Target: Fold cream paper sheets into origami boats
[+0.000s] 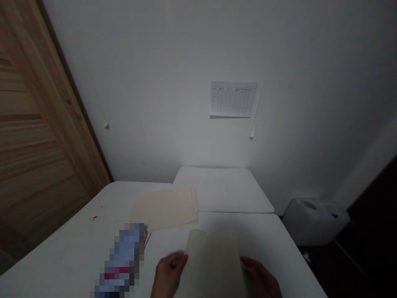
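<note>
A plain beige sheet of paper is held at the bottom centre of the head view, its far edge over the white table. On its left edge my left hand is closed, thumb and fingers pinching the side. My right hand grips the opposite edge, fingers partly behind the sheet and in shadow. Beyond my left hand lies a small stack of similar beige sheets, edges slightly uneven. The near end of the held sheet is cut off by the frame.
White tables stand together against the wall. A pixelated bluish object lies left of my left hand. A printed form is on the wall. A white plastic jerrycan stands at right; a wooden door is at left.
</note>
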The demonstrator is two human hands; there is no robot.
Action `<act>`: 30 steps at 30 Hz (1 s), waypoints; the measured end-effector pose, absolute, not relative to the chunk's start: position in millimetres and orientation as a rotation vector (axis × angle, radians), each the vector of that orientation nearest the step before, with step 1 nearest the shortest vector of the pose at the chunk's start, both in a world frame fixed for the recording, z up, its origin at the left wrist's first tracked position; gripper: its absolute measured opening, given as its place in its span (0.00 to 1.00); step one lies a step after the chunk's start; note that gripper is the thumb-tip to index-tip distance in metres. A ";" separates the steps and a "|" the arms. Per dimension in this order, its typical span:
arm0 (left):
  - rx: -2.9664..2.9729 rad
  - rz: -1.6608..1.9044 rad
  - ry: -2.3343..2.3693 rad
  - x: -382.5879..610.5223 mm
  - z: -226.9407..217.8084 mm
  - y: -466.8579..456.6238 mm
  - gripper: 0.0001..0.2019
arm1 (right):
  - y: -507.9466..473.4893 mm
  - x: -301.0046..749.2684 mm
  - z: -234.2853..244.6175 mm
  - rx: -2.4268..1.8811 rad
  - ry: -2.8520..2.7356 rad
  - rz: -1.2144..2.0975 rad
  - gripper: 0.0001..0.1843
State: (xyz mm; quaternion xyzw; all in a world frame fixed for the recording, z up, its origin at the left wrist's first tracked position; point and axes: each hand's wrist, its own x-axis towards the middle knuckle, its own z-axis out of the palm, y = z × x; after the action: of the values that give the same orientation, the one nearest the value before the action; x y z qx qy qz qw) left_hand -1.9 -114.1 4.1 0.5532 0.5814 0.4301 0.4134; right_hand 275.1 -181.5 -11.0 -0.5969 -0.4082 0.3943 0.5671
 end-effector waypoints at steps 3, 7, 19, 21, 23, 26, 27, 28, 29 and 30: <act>1.322 1.126 1.439 0.1 3.2 -114.5 0.23 | -178.4 269.6 -9.8 -1.391 -0.974 0.892 0.29; 1.235 1.171 1.396 -1.0 0.5 -114.6 0.22 | -169.3 269.9 -9.1 -1.375 -0.976 1.013 0.35; 1.153 1.252 1.260 10.4 3.2 -106.1 0.21 | -138.3 256.4 -7.6 -1.157 -1.105 1.034 0.40; 1.145 1.252 1.247 13.7 -0.6 -100.9 0.22 | -133.1 252.9 -4.9 -1.095 -1.101 1.096 0.47; 1.138 1.253 1.231 17.4 -4.1 -96.3 0.24 | -128.6 249.7 -1.9 -1.062 -1.085 1.128 0.48; 1.134 1.263 1.219 22.6 -6.8 -91.4 0.25 | -122.8 245.6 2.3 -1.064 -1.040 1.069 0.38; 1.133 1.266 1.219 24.1 -7.1 -90.4 0.25 | -121.0 244.4 3.4 -1.062 -1.030 1.036 0.36; 1.133 1.268 1.219 25.3 -7.1 -89.3 0.25 | -119.3 243.3 4.3 -1.053 -1.028 1.014 0.34; 1.133 1.268 1.218 26.4 -7.0 -88.3 0.25 | -117.6 242.4 5.1 -1.042 -1.027 1.005 0.33; 1.133 1.266 1.216 27.5 -7.0 -86.9 0.24 | -116.0 241.6 5.8 -1.035 -1.029 1.009 0.32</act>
State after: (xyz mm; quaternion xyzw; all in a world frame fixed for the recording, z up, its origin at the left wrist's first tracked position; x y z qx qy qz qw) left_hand 27.5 -86.9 -7.0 0.4689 0.5034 0.5240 0.5022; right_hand 241.6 -116.0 5.8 -0.4522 -0.4495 0.4410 0.6316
